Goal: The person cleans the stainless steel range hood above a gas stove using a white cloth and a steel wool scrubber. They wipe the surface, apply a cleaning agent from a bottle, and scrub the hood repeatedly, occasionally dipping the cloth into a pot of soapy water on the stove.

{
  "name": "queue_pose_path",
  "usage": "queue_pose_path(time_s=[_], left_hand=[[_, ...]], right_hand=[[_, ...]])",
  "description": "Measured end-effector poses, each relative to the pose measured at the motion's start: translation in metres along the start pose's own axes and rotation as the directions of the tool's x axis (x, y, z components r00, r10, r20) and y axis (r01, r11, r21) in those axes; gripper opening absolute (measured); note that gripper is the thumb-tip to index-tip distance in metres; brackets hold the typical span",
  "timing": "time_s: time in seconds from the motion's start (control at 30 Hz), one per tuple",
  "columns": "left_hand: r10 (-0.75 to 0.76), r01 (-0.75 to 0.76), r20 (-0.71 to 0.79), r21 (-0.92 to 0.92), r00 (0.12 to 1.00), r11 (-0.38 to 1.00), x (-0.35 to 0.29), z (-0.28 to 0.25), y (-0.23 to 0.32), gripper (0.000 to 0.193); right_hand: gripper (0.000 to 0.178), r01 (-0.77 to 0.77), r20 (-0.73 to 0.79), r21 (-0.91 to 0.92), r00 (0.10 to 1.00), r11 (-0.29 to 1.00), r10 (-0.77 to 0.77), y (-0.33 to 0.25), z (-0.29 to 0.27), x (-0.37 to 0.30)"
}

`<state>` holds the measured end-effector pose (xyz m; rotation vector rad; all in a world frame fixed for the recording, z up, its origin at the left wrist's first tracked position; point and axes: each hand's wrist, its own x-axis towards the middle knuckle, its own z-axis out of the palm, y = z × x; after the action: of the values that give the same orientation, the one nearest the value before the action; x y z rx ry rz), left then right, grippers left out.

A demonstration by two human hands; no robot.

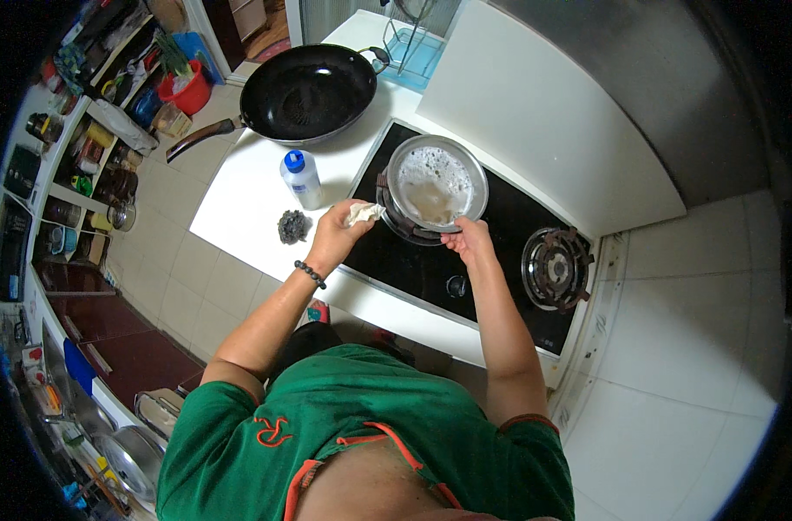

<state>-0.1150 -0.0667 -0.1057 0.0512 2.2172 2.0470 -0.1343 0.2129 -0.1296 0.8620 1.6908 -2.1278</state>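
Metal pot [478, 178] sits upper centre, round so no long axis, up-right of the left hand [333, 236] pinching white cloth [364, 214]; right hand [474, 241]'s closer, gripping its lower edge.

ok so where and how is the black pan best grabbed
Probably by its long brown handle, from the picture's left: the black pan sits open side up and that handle juts past the counter, leaving room to wrap fingers round. The left hand pinches a white cloth or tissue, so free it first.
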Motion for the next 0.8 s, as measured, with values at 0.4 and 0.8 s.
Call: queue_pose_path(time_s=[0.4, 0.8], left_hand=[[0.361, -0.537, 0.398, 0.612, 0.843, 0.581, 0.080, 0.073, 0.033, 0.030], [-0.339, -0.539, 0.591, 0.807, 0.732, 0.243, 0.120, 0.128, 0.020, 0.054]], right_hand=[[0.027, 0.064, -0.134, -0.036, 0.989, 0.997, -0.068, 0.001, 0.010, -0.007], [0.046, 0.061, -0.078, -0.001, 0.995, 0.998, -0.061, 0.013, 0.006, -0.034]])
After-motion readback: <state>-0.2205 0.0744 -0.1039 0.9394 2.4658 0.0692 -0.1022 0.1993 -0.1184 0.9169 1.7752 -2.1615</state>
